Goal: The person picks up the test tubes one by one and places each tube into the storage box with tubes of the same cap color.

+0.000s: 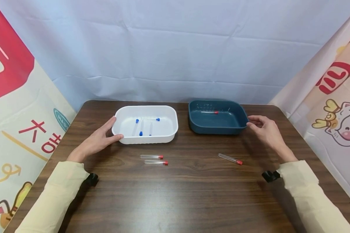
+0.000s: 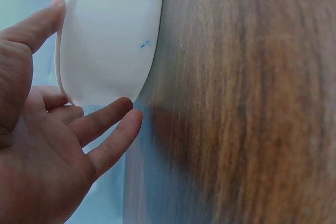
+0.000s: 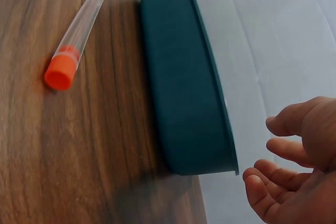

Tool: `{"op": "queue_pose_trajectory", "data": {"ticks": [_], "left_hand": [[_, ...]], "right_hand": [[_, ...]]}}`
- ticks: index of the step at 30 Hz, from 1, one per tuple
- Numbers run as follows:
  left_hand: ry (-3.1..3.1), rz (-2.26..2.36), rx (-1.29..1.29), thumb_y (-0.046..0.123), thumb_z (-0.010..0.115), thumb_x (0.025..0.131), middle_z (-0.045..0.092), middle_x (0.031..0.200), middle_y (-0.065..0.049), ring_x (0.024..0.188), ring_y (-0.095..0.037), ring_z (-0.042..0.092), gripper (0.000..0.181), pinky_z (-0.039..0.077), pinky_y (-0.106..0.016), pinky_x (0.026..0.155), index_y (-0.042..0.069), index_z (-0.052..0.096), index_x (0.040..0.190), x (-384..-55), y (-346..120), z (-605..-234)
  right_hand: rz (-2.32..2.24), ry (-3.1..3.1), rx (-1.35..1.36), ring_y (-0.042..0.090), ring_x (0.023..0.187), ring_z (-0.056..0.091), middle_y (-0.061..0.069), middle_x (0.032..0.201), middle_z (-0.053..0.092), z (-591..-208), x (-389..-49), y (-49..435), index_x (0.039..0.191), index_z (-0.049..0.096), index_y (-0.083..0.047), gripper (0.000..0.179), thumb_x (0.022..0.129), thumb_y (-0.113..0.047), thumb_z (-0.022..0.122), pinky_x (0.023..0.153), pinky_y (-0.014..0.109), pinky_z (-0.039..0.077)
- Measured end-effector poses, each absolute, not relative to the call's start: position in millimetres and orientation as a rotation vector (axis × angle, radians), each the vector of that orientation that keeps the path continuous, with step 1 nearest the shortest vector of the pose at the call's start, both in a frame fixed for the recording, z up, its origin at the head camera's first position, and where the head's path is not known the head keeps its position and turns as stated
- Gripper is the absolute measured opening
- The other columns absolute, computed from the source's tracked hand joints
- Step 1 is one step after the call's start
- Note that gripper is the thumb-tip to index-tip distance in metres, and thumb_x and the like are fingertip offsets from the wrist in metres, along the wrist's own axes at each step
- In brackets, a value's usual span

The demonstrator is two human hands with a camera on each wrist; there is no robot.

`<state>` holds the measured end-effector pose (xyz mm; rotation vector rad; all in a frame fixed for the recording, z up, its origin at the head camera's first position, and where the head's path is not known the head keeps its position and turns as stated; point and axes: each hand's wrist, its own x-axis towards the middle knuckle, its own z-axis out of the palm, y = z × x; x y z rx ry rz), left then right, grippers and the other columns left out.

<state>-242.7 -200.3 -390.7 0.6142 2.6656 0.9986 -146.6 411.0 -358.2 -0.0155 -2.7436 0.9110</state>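
Note:
In the head view my left hand (image 1: 97,138) spans the left end of a white plastic basin (image 1: 147,139), its fingers fairly straight and thumb tip at the front rim. The left wrist view shows those fingers spread around the basin's end (image 2: 113,56). Several clear test tubes with blue caps (image 1: 141,133) lie inside it. My right hand (image 1: 265,129) is at the right end of a dark teal basin (image 1: 218,130). In the right wrist view its fingers are loosely bent beside the rim, holding nothing. A red-capped test tube (image 1: 216,112) lies in the teal basin.
Two red-capped test tubes (image 1: 156,162) lie side by side on the wooden table (image 1: 175,200) before the white basin. Another red-capped tube (image 1: 230,159) lies before the teal one. A white cloth (image 1: 180,55) hangs behind the table; printed sheets (image 1: 335,106) flank it.

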Motion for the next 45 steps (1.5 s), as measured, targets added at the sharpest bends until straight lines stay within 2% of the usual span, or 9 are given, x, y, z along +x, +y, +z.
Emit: {"op": "queue_pose_trajectory", "data": {"ticks": [2, 4, 6, 9, 22, 29, 41, 45], "left_hand": [[2.666, 1.0, 0.617, 0.054, 0.064, 0.099, 0.0, 0.173, -0.008, 0.158, -0.033, 0.006, 0.101, 0.015, -0.06, 0.122, 0.01, 0.003, 0.167, -243.0, -200.5, -391.1], [2.665, 1.0, 0.618, 0.054, 0.064, 0.099, 0.0, 0.173, -0.008, 0.158, -0.033, 0.006, 0.101, 0.015, -0.06, 0.122, 0.01, 0.003, 0.167, -243.4, -201.0, -391.7], [2.664, 1.002, 0.618, 0.054, 0.064, 0.099, 0.0, 0.173, -0.008, 0.158, -0.034, 0.006, 0.101, 0.015, -0.06, 0.122, 0.01, 0.003, 0.167, -243.9, -201.2, -392.1], [2.664, 1.005, 0.617, 0.055, 0.064, 0.099, 0.001, 0.173, -0.009, 0.158, -0.034, 0.006, 0.101, 0.015, -0.061, 0.122, 0.01, 0.003, 0.167, -244.3, -201.2, -392.3], [2.657, 1.011, 0.612, 0.054, 0.065, 0.099, 0.002, 0.173, -0.01, 0.158, -0.033, 0.006, 0.101, 0.015, -0.061, 0.122, 0.011, 0.004, 0.167, -244.3, -199.1, -391.6], [2.66, 1.002, 0.612, 0.054, 0.064, 0.099, 0.001, 0.173, -0.01, 0.158, -0.033, 0.006, 0.101, 0.014, -0.06, 0.122, 0.01, 0.003, 0.167, -244.4, -199.1, -391.7], [2.654, 1.005, 0.605, 0.055, 0.064, 0.099, 0.001, 0.173, -0.009, 0.158, -0.033, 0.006, 0.101, 0.016, -0.06, 0.122, 0.012, 0.003, 0.167, -245.1, -200.2, -393.3], [2.656, 1.001, 0.609, 0.055, 0.064, 0.099, 0.001, 0.173, -0.009, 0.158, -0.033, 0.007, 0.101, 0.016, -0.06, 0.122, 0.012, 0.002, 0.167, -245.9, -200.4, -394.3]], "right_hand": [[0.908, -2.756, -0.027, 0.046, 0.115, 0.061, 0.032, 0.131, 0.061, -359.9, -148.2, 412.0, 0.139, 0.057, 0.008, 0.047, 0.107, -0.026, 0.059, 0.083, 0.025, 0.048], [0.908, -2.765, -0.032, 0.048, 0.117, 0.061, 0.034, 0.133, 0.059, -361.4, -150.5, 412.3, 0.14, 0.056, 0.008, 0.048, 0.107, -0.026, 0.059, 0.087, 0.038, 0.052], [0.914, -2.772, -0.034, 0.05, 0.119, 0.059, 0.035, 0.135, 0.058, -362.8, -153.1, 412.4, 0.141, 0.054, 0.009, 0.049, 0.107, -0.026, 0.059, 0.09, 0.053, 0.052], [0.926, -2.782, -0.032, 0.052, 0.12, 0.058, 0.037, 0.135, 0.057, -364.4, -157.2, 412.6, 0.142, 0.052, 0.01, 0.05, 0.107, -0.025, 0.058, 0.092, 0.062, 0.049], [0.873, -2.873, -0.075, 0.053, 0.117, 0.054, 0.042, 0.132, 0.053, -376.4, -171.5, 415.1, 0.148, 0.044, 0.014, 0.054, 0.109, -0.023, 0.054, 0.094, 0.067, 0.045], [0.848, -2.921, -0.066, 0.056, 0.123, 0.053, 0.043, 0.144, 0.044, -374.4, -173.0, 415.9, 0.151, 0.037, 0.014, 0.057, 0.11, -0.023, 0.051, 0.096, 0.068, 0.045], [0.833, -2.96, -0.106, 0.054, 0.118, 0.057, 0.043, 0.133, 0.053, -369.7, -166.1, 411.0, 0.151, 0.039, 0.012, 0.058, 0.108, -0.023, 0.056, 0.095, 0.066, 0.047], [0.834, -2.968, -0.1, 0.055, 0.121, 0.055, 0.043, 0.138, 0.05, -369.0, -160.5, 410.6, 0.151, 0.039, 0.012, 0.059, 0.108, -0.024, 0.056, 0.096, 0.067, 0.046]]}}
